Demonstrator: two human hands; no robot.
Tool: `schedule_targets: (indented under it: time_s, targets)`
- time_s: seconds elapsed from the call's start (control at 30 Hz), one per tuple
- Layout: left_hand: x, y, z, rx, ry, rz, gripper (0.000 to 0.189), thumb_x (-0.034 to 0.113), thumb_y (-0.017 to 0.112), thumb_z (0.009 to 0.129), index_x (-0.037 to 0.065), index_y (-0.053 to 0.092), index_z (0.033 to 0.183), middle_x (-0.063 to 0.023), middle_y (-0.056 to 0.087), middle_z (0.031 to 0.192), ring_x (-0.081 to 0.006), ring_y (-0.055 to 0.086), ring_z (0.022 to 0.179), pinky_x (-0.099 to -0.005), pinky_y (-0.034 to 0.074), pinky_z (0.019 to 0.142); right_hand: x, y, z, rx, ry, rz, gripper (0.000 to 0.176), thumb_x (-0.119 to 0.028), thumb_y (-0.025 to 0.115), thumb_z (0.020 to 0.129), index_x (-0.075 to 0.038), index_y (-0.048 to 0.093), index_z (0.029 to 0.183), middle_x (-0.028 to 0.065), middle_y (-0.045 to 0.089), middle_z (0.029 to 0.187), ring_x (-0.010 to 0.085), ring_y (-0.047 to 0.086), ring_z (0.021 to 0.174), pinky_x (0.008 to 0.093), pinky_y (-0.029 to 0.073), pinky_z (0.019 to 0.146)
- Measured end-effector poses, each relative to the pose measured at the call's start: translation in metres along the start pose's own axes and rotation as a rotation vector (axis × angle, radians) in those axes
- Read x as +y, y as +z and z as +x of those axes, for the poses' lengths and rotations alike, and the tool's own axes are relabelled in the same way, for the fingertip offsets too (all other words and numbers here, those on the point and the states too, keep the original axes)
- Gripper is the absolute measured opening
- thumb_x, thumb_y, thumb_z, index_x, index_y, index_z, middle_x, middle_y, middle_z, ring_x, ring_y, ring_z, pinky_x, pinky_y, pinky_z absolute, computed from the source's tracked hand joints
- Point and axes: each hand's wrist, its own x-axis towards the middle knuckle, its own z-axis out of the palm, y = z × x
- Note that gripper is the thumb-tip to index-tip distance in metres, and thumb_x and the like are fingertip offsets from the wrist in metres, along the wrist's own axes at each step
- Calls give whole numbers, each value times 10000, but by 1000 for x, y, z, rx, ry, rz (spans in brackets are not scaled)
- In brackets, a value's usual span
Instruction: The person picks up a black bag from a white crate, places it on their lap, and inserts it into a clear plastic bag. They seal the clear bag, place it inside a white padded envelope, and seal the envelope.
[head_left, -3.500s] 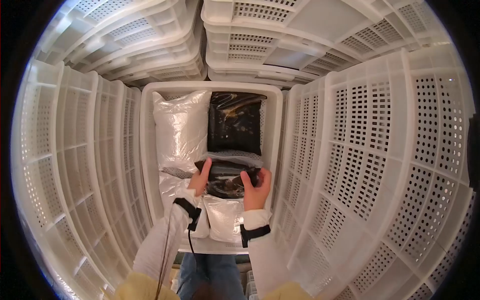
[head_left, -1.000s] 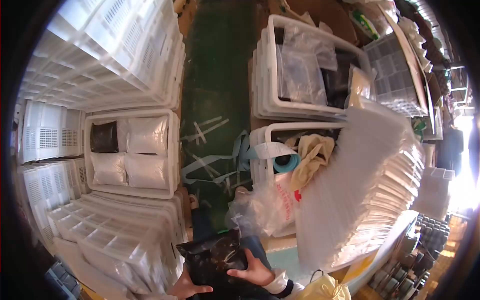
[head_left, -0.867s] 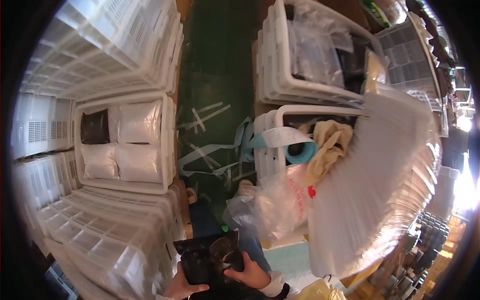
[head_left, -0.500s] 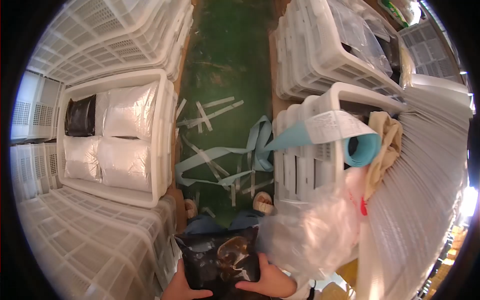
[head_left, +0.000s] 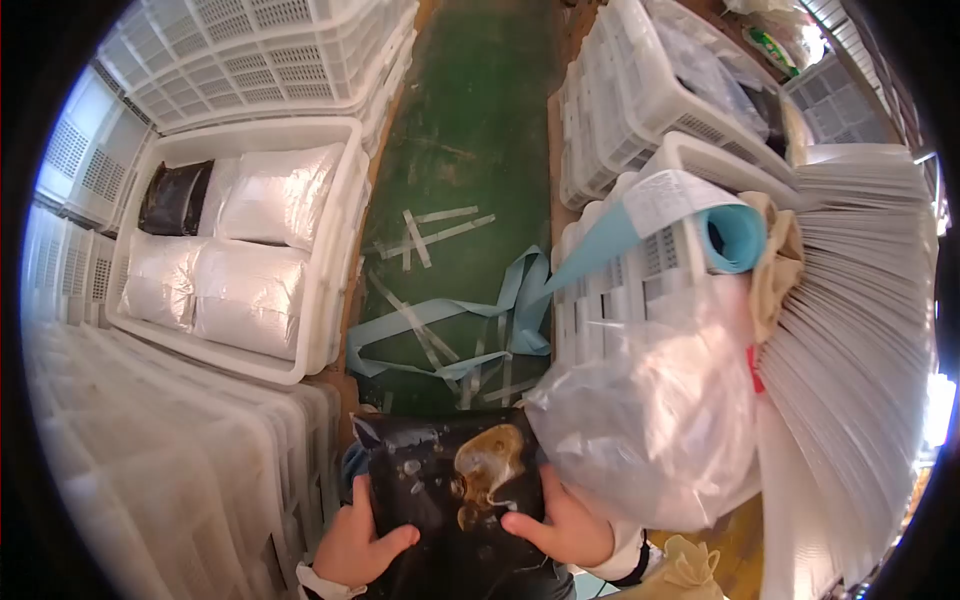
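Both hands hold a glossy black plastic bag at the bottom middle, close to my body. A brown, wet-looking patch and bubbles show on its upper face. My left hand grips its left side, thumb lying on top. My right hand grips the right side the same way, its fingers partly hidden underneath. To the left, a white plastic crate holds several silvery-white wrapped packs and one black pack. A clear plastic bag bulges just beyond my right hand.
Stacked white crates line the left, and more crates the right. A blue paper roll trails a strip onto the green floor, where tape strips lie. Tan cloth and a fanned pile of plastic sheets sit at right.
The black bag and both hands have risen in view, so more of the bag's face shows. Both hands keep their grip. The view has shifted slightly, and my feet are now mostly hidden.
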Motion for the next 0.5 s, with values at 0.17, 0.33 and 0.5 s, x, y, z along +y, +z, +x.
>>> schedule_targets:
  time_s: [0.17, 0.33, 0.5]
  targets:
    - [-11, 21, -23, 277, 191, 88, 650, 515, 448, 871, -38, 319, 1187, -293, 579, 743, -481, 550, 714, -509, 415, 599, 17, 24, -33, 92, 5, -86, 768, -478, 555, 830, 122, 329, 1252, 322, 555, 951, 461, 549, 902, 453, 435, 795]
    - [-34, 46, -51, 375, 263, 153, 690, 518, 489, 855, -34, 293, 1219, -290, 579, 706, -483, 556, 675, -512, 427, 580, 11, 41, -63, 192, 28, -123, 671, -492, 534, 841, 104, 408, 1121, 241, 518, 520, 447, 539, 527, 488, 418, 480]
    - [-49, 62, -70, 350, 316, 300, 848, 526, 567, 806, -46, 185, 1302, -305, 581, 688, -477, 574, 665, -501, 461, 576, 21, 58, -90, 253, -16, -306, 587, -533, 550, 818, 39, 464, 920, 221, 549, 555, 388, 565, 520, 437, 432, 452]
